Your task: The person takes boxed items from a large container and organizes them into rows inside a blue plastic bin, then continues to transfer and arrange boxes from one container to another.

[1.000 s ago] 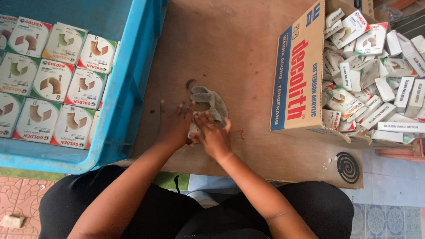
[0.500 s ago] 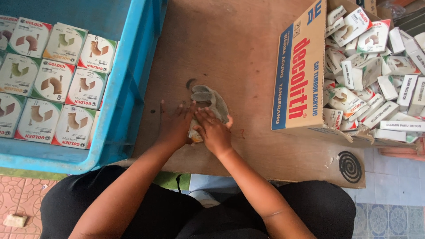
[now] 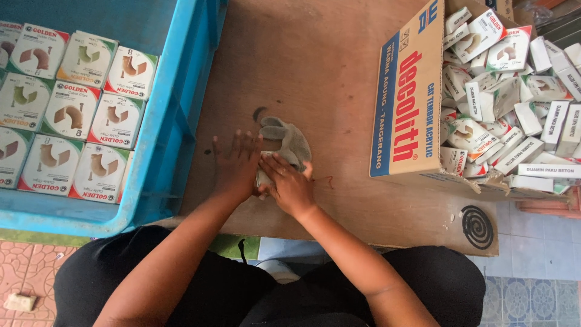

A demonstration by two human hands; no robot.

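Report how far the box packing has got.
Done: the blue crate holds neat rows of packed small boxes, about a dozen in view. In hand: the left hand and right hand press one small box on the board, against a grey pile of clips. Left: the carton holds a loose heap of flat boxes, and the crate's upper part shows bare floor.

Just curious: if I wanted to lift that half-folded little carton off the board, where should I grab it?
Probably by the far end of the carton, coming from above: it lies flat, with the left hand and right hand covering its near end.
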